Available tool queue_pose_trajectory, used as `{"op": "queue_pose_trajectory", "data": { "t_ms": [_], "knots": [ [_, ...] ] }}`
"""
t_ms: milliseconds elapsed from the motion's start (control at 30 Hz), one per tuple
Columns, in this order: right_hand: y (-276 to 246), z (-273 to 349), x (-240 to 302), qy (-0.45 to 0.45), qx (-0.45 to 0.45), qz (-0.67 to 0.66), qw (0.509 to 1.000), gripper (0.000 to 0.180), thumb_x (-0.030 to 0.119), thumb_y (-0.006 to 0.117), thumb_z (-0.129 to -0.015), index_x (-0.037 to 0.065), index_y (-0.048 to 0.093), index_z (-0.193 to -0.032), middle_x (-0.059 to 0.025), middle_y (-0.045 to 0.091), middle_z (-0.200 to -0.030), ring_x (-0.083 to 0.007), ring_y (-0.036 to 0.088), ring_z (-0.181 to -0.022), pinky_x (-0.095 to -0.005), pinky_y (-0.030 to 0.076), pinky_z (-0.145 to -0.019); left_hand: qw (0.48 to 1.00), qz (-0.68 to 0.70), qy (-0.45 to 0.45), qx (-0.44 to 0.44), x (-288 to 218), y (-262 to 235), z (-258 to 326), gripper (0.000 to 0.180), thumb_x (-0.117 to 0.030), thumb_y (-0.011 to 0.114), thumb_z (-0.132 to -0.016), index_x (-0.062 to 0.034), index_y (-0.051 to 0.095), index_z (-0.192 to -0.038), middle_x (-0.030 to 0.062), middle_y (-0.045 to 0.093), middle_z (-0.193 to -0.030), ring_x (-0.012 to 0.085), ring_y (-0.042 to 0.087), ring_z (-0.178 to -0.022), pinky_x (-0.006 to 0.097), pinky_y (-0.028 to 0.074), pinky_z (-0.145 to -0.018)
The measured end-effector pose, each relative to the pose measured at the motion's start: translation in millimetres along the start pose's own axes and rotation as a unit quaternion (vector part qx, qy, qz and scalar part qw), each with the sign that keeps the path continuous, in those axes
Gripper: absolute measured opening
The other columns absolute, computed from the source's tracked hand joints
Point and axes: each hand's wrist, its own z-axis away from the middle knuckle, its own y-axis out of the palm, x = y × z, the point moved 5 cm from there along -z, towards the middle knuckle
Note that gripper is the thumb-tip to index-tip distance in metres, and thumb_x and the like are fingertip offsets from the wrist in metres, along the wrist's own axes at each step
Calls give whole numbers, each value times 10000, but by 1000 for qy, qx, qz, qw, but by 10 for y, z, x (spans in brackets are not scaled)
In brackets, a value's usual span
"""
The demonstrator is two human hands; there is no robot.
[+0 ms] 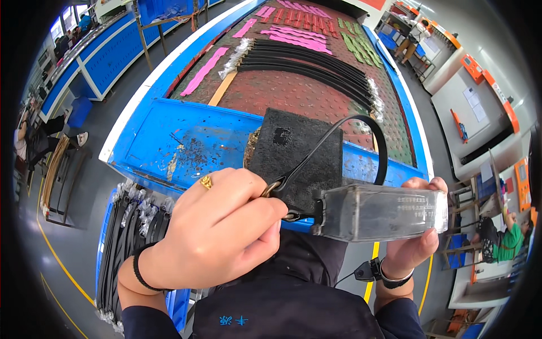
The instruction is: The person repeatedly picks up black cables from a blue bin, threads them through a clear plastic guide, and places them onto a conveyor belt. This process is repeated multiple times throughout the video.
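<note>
My left hand (217, 226) is closed, thumb and fingers pinching a small metal ring (273, 188) at the end of a thin black strap (316, 148). From there the strap arcs up to the right and drops behind a clear plastic box (384, 213). Wrapped round the box's right end is my right hand (420, 248), also closed. The box's dark left end comes close to my left fingertips; whether they touch I cannot tell. Behind both hands sits a worn black square pad (296, 155). The strap's far end is hidden.
A blue-edged workbench (144, 127) stretches ahead, with a row of black straps (305, 63) in clear wrapping and pink strips (206, 72) on its dark red top. More wrapped black straps (127, 237) hang in a blue bin at lower left. Other people sit or stand farther off.
</note>
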Motion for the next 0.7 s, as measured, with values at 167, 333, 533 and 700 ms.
{"op": "queue_pose_trajectory", "data": {
  "t_ms": [167, 333, 533, 700],
  "knots": [
    [100, -2, -37, 12, -12, -16, 1000, 733, 445, 675, -667, 63, 334, -1192, -150, 512, -1027, -208, 516, -962, -318, 448, -815, 1000, -9, 26, 0, -22, 27, -4, 236, 39, 658, -524, -60, 625, -735, 63, 542, -706, 196, 529, -597, 279, 404, -493],
    [79, -1, -20, 22, -44, -14, 999, 772, 441, 748, -614, 67, 340, -1152, -173, 543, -999, -233, 541, -940, -333, 461, -801, 999, -9, 37, -8, -17, 31, 15, 242, 43, 658, -518, -60, 625, -735, 64, 550, -718, 198, 533, -601, 275, 406, -496],
    [-136, -25, -79, 1, -7, -36, 999, 656, 417, 592, -735, 47, 325, -1206, -132, 495, -1047, -204, 509, -965, -315, 451, -818, 999, -3, 36, -15, 15, -5, 50, 253, 53, 650, -522, -58, 626, -748, 68, 559, -737, 196, 536, -614, 272, 405, -506],
    [-331, -105, 16, -56, -37, -228, 971, 579, 397, 583, -778, 72, 315, -1175, -139, 424, -1162, -275, 483, -1063, -460, 434, -915, 998, -7, 31, -46, 79, -48, 106, 265, 44, 664, -513, -43, 623, -760, 84, 541, -733, 207, 528, -591, 270, 412, -501]
  ]
}}
